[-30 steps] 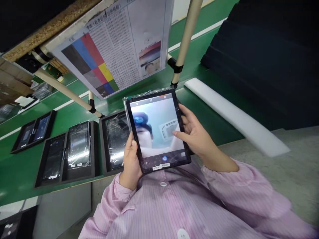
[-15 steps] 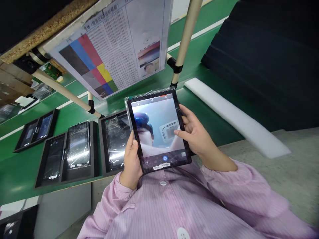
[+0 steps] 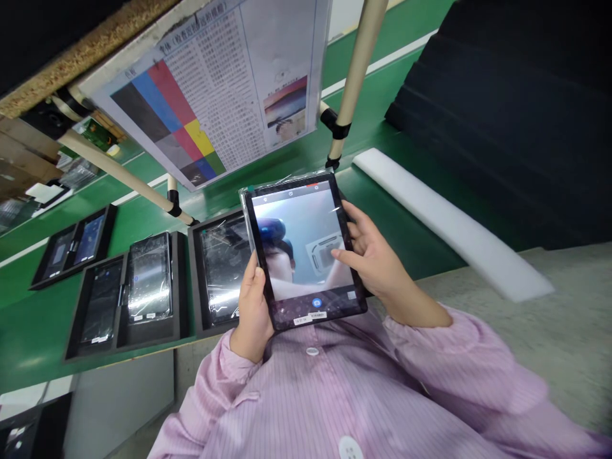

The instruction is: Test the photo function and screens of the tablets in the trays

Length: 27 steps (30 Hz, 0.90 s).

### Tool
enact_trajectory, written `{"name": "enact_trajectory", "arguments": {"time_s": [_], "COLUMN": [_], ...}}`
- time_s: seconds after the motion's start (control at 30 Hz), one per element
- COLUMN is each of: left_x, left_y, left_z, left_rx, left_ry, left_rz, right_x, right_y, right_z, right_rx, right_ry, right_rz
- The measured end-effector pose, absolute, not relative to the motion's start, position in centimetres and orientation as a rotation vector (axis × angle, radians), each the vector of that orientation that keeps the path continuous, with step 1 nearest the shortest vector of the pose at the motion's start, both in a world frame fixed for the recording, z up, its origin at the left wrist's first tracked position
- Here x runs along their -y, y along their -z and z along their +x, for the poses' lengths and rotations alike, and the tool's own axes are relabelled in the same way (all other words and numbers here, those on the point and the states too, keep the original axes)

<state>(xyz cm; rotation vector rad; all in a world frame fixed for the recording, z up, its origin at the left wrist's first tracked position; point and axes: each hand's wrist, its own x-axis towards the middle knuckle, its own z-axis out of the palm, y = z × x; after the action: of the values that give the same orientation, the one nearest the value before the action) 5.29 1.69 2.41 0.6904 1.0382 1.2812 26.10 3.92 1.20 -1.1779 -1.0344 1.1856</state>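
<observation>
A black tablet in clear plastic wrap is held upright in front of my chest, its screen lit with a live camera picture. My left hand grips its lower left edge, thumb on the bezel. My right hand holds the right edge, with the thumb resting over the screen's right side. Both arms wear pink striped sleeves.
Black trays with wrapped tablets lie on the green conveyor belt. A colour test chart hangs from a tube frame. A white foam strip and black foam stack sit to the right.
The view shifted slightly; the tablet stays in both hands, and the trays on the belt have crept a little to the right.
</observation>
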Motion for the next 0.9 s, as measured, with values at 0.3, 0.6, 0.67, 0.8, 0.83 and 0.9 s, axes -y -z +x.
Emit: {"name": "enact_trajectory", "arguments": {"time_s": [0.3,0.6,0.67,0.8,0.83,0.9], "left_x": [-2.3,-5.3,-5.3,-4.9,-4.9,-5.0], "left_y": [-2.3,-2.4,-2.1,-1.5,-1.4,-1.2], "left_z": [5.7,7.2,7.4,7.6,7.6,7.5], "left_rx": [-1.042,-1.185,-1.171,-1.131,-1.122,-1.116], "left_ry": [-1.262,-1.219,-1.235,-1.256,-1.257,-1.252], "left_rz": [0.641,0.547,0.543,0.568,0.579,0.603], "right_x": [-4.5,-7.9,-8.3,-8.3,-8.3,-8.3], "right_y": [-0.6,0.8,1.1,1.5,1.5,1.2], "right_z": [26.3,27.9,27.7,27.5,27.5,27.7], "right_rx": [1.011,1.000,0.991,0.982,0.968,0.933], "right_ry": [-1.211,-1.258,-1.224,-1.198,-1.209,-1.240], "right_rz": [-1.177,-1.281,-1.282,-1.285,-1.282,-1.281]}}
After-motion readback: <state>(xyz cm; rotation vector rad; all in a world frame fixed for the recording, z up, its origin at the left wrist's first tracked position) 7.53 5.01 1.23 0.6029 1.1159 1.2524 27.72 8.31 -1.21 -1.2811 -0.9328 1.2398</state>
